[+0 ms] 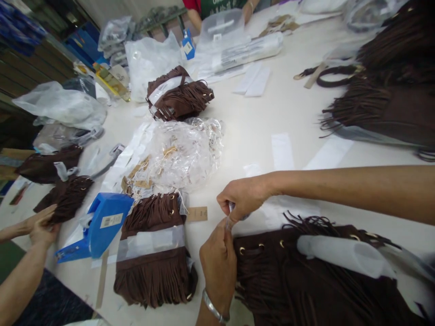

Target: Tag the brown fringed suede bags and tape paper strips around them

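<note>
My right hand (246, 197) reaches in from the right, its fingers pinched together. Just below, my left hand (217, 260), with a silver bangle at the wrist, is closed too, fingertips meeting those of the right. Between them shows a small bit of clear plastic (231, 207), mostly hidden by the fingers. Beside my left hand lies a dark brown fringed bag (268, 267) with gold eyelets; a rolled translucent sheet (340, 253) rests on it. To the left is another brown fringed bag (149, 276), wrapped with a white band and bearing a tan tag (197, 213).
A blue tape dispenser (108, 226) and crumpled clear plastic (186, 154) stand left of centre. Further brown bags lie at the back (180, 95) and right (384, 99). A co-worker's hands (44, 222) hold a bag at left; another person (220, 7) is across the table.
</note>
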The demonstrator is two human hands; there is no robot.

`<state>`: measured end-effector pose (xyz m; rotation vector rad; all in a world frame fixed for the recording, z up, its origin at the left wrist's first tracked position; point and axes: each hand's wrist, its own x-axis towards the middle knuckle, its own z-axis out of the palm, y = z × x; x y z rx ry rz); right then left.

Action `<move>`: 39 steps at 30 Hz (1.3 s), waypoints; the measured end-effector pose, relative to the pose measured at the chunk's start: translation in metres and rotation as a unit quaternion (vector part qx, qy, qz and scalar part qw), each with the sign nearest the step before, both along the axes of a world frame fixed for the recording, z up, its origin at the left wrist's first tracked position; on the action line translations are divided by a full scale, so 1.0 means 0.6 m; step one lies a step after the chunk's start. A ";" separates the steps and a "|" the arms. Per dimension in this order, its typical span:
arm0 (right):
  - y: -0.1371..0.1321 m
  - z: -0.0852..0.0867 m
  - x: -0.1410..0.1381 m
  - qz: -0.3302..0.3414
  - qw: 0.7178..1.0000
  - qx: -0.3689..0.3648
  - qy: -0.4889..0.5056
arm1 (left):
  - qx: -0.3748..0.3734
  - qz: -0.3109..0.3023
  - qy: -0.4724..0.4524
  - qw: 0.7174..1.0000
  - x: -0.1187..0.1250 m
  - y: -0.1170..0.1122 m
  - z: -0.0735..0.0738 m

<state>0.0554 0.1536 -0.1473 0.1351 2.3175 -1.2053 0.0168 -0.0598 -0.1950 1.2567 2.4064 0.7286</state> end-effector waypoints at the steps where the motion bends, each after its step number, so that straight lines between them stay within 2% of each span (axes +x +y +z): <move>1: 0.000 0.002 0.006 -0.004 1.000 -0.002 0.000 | 0.001 -0.011 0.019 1.000 -0.001 -0.003 -0.003; 4: 0.005 0.003 0.028 -0.033 0.999 -0.021 -0.002 | 0.011 -0.038 0.059 0.997 -0.004 -0.005 -0.008; 9: 0.005 -0.015 0.059 -0.093 0.995 -0.028 0.026 | 0.012 -0.058 0.105 0.993 -0.004 -0.001 -0.007; 13: 0.003 -0.025 0.082 -0.135 0.990 -0.031 0.023 | 0.072 -0.013 0.201 0.977 0.016 -0.009 0.010; 14: 0.004 -0.026 0.088 -0.142 0.989 -0.033 0.013 | 0.076 -0.018 0.217 0.973 0.023 -0.011 0.017; 17: 0.006 -0.025 0.102 -0.152 0.987 -0.048 -0.011 | -0.009 -0.117 0.203 0.972 0.036 -0.005 0.034; 20: 0.008 -0.029 0.110 -0.153 0.980 -0.125 -0.029 | -0.089 -0.194 0.131 0.968 0.033 0.009 0.045; 24: 0.004 -0.040 0.119 -0.212 0.934 -0.283 -0.043 | -0.055 -0.224 0.029 0.973 0.017 0.009 0.049; 27: -0.012 -0.050 0.133 -0.262 0.890 -0.366 -0.070 | -0.011 -0.233 -0.019 0.972 0.009 -0.003 0.045; 29: -0.023 -0.057 0.144 -0.283 0.862 -0.410 -0.094 | 0.019 -0.236 -0.020 0.971 0.008 -0.010 0.041; 31: -0.030 -0.066 0.154 -0.281 0.846 -0.439 -0.112 | 0.044 -0.233 0.008 0.971 0.012 -0.015 0.036; 33: -0.028 -0.075 0.158 -0.262 0.852 -0.437 -0.119 | 0.070 -0.229 0.050 0.970 0.017 -0.016 0.033; 35: -0.021 -0.079 0.156 -0.239 0.872 -0.412 -0.114 | 0.093 -0.230 0.083 0.965 0.023 -0.015 0.031; 39: -0.006 -0.067 0.144 -0.207 0.909 -0.346 -0.102 | 0.126 -0.236 0.096 0.959 0.028 -0.015 0.032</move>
